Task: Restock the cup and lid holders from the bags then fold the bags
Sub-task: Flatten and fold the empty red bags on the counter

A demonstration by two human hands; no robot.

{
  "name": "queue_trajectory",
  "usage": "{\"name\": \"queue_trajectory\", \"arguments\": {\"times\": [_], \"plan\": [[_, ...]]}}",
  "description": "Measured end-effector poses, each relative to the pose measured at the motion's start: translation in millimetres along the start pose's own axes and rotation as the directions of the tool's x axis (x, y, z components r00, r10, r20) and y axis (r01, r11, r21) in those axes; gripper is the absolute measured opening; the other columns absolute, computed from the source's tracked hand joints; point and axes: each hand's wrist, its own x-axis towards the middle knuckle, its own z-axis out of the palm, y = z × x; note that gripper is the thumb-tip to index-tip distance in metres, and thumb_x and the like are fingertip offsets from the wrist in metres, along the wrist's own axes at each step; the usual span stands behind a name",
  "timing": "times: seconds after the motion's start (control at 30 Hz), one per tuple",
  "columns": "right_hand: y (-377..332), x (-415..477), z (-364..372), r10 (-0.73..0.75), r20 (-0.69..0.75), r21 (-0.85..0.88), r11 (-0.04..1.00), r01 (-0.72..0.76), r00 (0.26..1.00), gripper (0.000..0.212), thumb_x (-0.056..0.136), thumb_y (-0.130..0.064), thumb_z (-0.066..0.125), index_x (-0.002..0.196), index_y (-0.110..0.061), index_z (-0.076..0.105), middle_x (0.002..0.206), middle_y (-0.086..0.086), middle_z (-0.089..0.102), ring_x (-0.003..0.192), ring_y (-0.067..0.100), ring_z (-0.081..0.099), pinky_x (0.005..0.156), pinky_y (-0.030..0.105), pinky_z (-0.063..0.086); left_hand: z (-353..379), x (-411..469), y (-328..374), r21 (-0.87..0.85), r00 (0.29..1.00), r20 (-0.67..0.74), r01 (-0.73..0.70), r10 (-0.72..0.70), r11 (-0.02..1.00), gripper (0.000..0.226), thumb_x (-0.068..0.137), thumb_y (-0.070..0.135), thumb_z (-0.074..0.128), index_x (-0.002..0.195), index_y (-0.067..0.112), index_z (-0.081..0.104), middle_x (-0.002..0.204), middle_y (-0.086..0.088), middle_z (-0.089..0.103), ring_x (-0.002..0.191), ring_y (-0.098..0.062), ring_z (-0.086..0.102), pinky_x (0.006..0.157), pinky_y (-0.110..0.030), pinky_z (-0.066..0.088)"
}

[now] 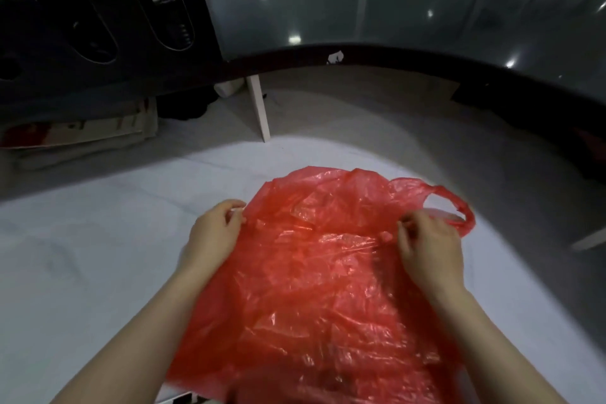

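A thin red plastic bag (314, 272) lies spread and crumpled on the white surface (98, 256) in front of me. One handle loop (459, 207) sticks out at its far right corner. My left hand (213, 229) pinches the bag's left edge between thumb and fingers. Over on the right side, my right hand (426, 246) pinches a fold of the plastic near the handle. Both forearms reach in from the bottom of the view. No cups or lids show.
A black cup and lid holder (105, 20) with long oval slots stands at the back left. A dark glossy curved counter (393, 52) runs across the back. Beneath it stand a white leg (259, 108) and flat cardboard (82, 131).
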Motion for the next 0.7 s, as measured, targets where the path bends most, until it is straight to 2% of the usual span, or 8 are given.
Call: {"name": "queue_trajectory", "arguments": {"times": [0.1,0.17,0.27,0.37,0.47,0.57,0.63,0.7], "plan": [[6.9,15.3,-7.7,0.265,-0.158,0.213,0.95,-0.23,0.951,0.035,0.085,-0.014,0.06,0.118,-0.02,0.053,0.067,-0.008,0.06,0.061,0.02,0.053,0.062,0.033,0.043,4.5,31.9,19.8,-0.039,0.999,-0.044,0.01,-0.012,0.999,0.03,0.089,0.008,0.049,0.106,0.022,0.068,0.101,0.004,0.069,0.09,-0.016,0.063,0.078,-0.026,0.043],[20.4,30.4,-7.8,0.399,-0.045,0.207,0.901,-0.382,0.916,0.049,0.087,-0.02,0.055,0.134,-0.024,0.041,0.068,-0.007,0.062,0.066,0.02,0.056,0.064,0.033,0.042,10.3,52.4,33.3,-0.055,0.999,0.016,0.04,-0.039,0.998,0.031,0.089,0.004,0.047,0.109,0.016,0.068,0.112,-0.003,0.068,0.095,-0.021,0.062,0.083,-0.028,0.045],[37.0,38.6,-3.4,0.408,0.188,0.034,0.907,-0.421,0.894,0.034,0.085,-0.022,0.054,0.119,-0.018,0.059,0.091,0.009,0.071,0.093,0.032,0.063,0.074,0.034,0.045,25.2,63.0,54.8,-0.017,0.978,0.204,0.036,-0.031,0.999,0.021,0.094,0.014,0.051,0.101,0.012,0.07,0.1,-0.005,0.069,0.088,-0.02,0.06,0.076,-0.025,0.042],[38.8,26.4,4.2,0.417,0.206,0.031,0.902,-0.431,0.885,0.014,0.083,-0.018,0.053,0.094,-0.015,0.061,0.08,0.008,0.065,0.085,0.034,0.062,0.065,0.032,0.04,33.5,48.2,77.4,-0.22,0.964,0.266,0.043,0.017,0.975,0.016,0.086,0.004,0.058,0.082,0.016,0.068,0.08,0.001,0.067,0.071,-0.013,0.06,0.063,-0.019,0.045],[41.7,17.8,7.3,0.419,0.152,0.119,0.892,-0.437,0.895,0.016,0.086,-0.016,0.049,0.096,-0.016,0.061,0.083,0.005,0.062,0.088,0.033,0.059,0.067,0.032,0.039,32.3,17.5,96.3,-0.217,0.918,0.221,-0.283,0.329,0.934,0.027,0.071,-0.007,0.056,0.072,0.018,0.066,0.083,0.002,0.069,0.071,-0.003,0.061,0.067,-0.016,0.045],[43.9,17.4,3.3,0.426,0.147,0.277,0.849,-0.45,0.893,0.031,0.091,-0.011,0.039,0.106,-0.018,0.065,0.103,0.003,0.066,0.102,0.027,0.057,0.08,0.029,0.038,37.8,-15.9,103.0,0.099,0.66,0.191,-0.75,0.727,0.654,0.016,0.066,0.005,0.053,0.071,0.01,0.067,0.101,-0.008,0.069,0.082,-0.02,0.064,0.069,-0.025,0.051],[44.1,15.8,1.1,0.416,0.178,0.402,0.796,-0.452,0.892,0.033,0.097,-0.017,0.033,0.105,-0.019,0.065,0.108,0.0,0.065,0.107,0.022,0.056,0.088,0.029,0.037,47.8,-30.8,97.8,0.196,0.589,0.264,-0.808,0.764,0.555,0.018,0.069,0.01,0.052,0.07,0.007,0.07,0.112,-0.014,0.068,0.079,-0.029,0.066,0.065,-0.032,0.056],[43.7,11.4,1.3,0.419,0.219,0.447,0.76,-0.472,0.881,0.037,0.1,-0.038,0.032,0.106,-0.019,0.063,0.111,-0.001,0.063,0.107,0.02,0.056,0.093,0.033,0.039,59.8,-36.9,88.4,0.189,0.66,0.366,-0.743,0.656,0.642,0.017,0.074,0.006,0.059,0.081,0.008,0.075,0.135,-0.013,0.054,0.095,-0.033,0.063,0.078,-0.038,0.054]]}}
